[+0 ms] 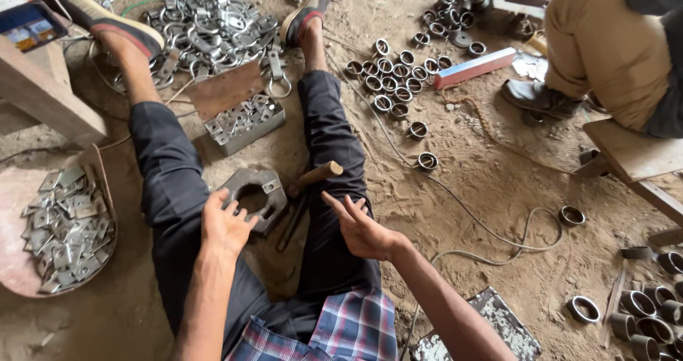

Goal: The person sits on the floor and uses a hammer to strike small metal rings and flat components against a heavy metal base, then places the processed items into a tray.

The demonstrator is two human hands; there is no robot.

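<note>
Left hand (226, 226): fingers spread, empty, resting on the thigh, fingertips at the edge of the grey metal jig plate (254, 198) lying just ahead of it between the legs.
Right hand (359, 227): fingers loosely spread, holding nothing.
Wooden-handled hammer (311, 178): just beyond the right fingertips, leaning on the leg, untouched.

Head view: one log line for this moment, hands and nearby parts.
left hand: open, by jig plate | right hand: open, empty, near hammer | tray of brackets left | rings on dirt
</note>
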